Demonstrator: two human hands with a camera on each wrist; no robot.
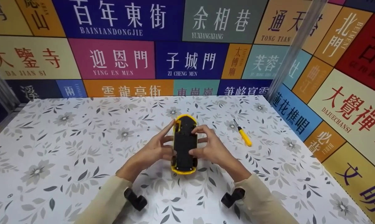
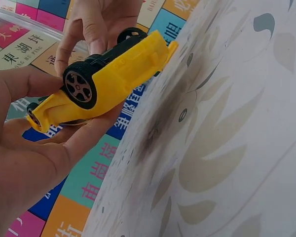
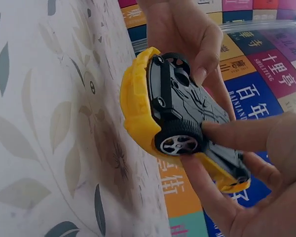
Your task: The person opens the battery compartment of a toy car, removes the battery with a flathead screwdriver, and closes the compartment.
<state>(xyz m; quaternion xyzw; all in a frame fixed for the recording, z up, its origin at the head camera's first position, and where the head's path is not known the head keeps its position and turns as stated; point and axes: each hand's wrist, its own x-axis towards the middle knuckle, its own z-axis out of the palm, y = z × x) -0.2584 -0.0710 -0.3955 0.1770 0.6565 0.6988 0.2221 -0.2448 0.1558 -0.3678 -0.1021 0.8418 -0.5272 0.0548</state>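
Smoothly curved yellow toy car (image 1: 185, 143), ridged tyres (image 3: 180, 129); two gripping hands (image 1: 156, 147) (image 1: 215, 147)

place: booth-like workspace | sign-printed walls (image 1: 206, 59) | floral-patterned tabletop (image 1: 81, 137)

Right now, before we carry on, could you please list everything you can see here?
Toy car: one, yellow body with black underside, held underside up between both hands
Wheels: four, black tyres, on the toy car
Screwdriver: one, yellow handle, on the table right of the car
Table covering: one, white with grey floral print, under everything
Printed walls: multicoloured sign panels, behind and to the right
Posts: two, translucent-looking, at the left and right corners
Wrist cameras: two, black, at the cuffs
Sleeves: two, beige, on the forearms
Left hand: one, bare, gripping the car's left side
Right hand: one, bare, gripping its right side
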